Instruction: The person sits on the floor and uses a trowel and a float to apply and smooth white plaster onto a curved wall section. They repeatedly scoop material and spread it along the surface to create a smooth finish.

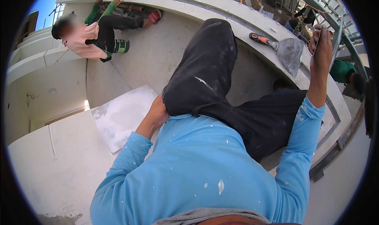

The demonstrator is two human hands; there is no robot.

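Note:
My right hand [323, 47] is raised at the far right, above the outer edge of a white ledge [272, 26]. Its fingers are pressed together along a thin, pale, flat piece seen nearly edge-on; I cannot make out its kind. Just left of that hand, a wide putty knife [290, 54] with an orange and black handle lies on the ledge, its blade smeared grey. My left hand [158, 111] rests at my hip against the dark trousers [201, 71], and its fingertips are hidden at the cloth, perhaps in a pocket.
A whitish square board [124, 114] lies to my left. At the upper left a person in a pink top [89, 39] sits by a green bucket [122, 46]. Metal framing [335, 35] stands beyond the ledge at right, with another person in green [342, 71] below it.

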